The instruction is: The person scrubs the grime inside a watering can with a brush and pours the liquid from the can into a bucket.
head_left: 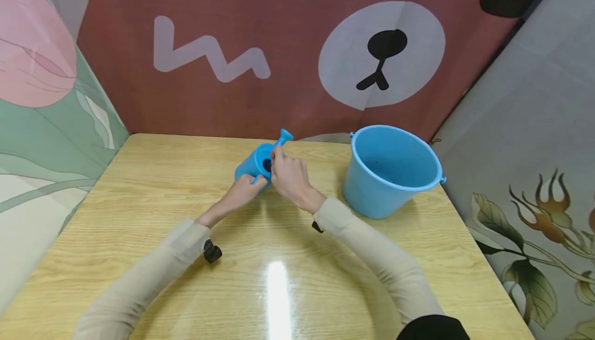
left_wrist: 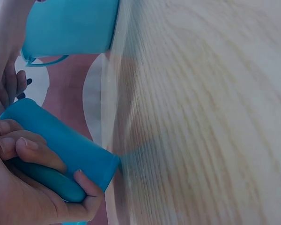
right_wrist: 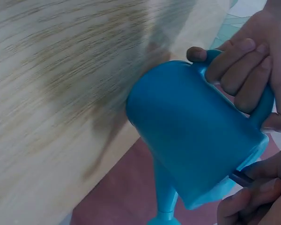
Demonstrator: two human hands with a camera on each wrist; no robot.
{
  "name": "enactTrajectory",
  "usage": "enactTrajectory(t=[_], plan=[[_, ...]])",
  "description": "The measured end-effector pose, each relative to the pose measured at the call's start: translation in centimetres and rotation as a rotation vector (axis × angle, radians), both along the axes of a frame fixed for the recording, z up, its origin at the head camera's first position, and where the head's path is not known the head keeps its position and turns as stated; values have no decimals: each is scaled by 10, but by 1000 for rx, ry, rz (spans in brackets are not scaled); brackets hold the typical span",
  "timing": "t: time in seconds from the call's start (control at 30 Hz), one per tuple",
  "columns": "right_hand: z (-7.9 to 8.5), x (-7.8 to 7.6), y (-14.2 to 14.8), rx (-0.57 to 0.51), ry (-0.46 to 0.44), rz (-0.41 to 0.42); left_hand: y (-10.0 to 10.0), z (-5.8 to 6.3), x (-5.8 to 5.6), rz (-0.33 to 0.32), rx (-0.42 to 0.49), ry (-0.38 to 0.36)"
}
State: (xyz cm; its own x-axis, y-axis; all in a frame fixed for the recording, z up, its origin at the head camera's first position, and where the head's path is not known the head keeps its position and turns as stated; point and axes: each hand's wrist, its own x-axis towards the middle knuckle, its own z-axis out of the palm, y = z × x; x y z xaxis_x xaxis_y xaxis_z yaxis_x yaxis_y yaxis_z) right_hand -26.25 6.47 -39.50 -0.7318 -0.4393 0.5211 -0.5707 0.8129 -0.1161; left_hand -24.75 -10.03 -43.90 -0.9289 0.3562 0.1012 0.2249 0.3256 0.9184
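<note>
Curled round the handle (right_wrist: 263,108) of a blue watering can (head_left: 251,166), the left grip (head_left: 243,190) holds it from the near side, the can's body lying just beyond those fingers. It leans, mouth toward the right grip (head_left: 294,177); whether its lower edge touches the tabletop (head_left: 223,298) I cannot tell. At the can's mouth, just to the right of the left grip, the right grip is narrow, pinching a slim dark piece (right_wrist: 241,178) against the rim; most of that piece is hidden, so I can't say what it is. Just beyond the right grip, the spout (right_wrist: 165,199) points away to its flared head. A blue bucket (head_left: 372,195) stands upright on the tabletop to the right of the right grip, apart from it. Behind both grips hangs a brown cloth (head_left: 209,107).
</note>
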Motion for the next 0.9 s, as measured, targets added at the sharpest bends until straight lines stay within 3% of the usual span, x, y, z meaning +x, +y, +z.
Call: enactTrajectory(t=[0.33,0.6,0.9], plan=[[19,4,4,18,-49,-3,1,-1,0,10,0,10],[11,1,3,69,-115,-22,1,-2,-1,-14,20,-18],[11,1,4,36,-11,20,-1,0,-1,3,17,1]])
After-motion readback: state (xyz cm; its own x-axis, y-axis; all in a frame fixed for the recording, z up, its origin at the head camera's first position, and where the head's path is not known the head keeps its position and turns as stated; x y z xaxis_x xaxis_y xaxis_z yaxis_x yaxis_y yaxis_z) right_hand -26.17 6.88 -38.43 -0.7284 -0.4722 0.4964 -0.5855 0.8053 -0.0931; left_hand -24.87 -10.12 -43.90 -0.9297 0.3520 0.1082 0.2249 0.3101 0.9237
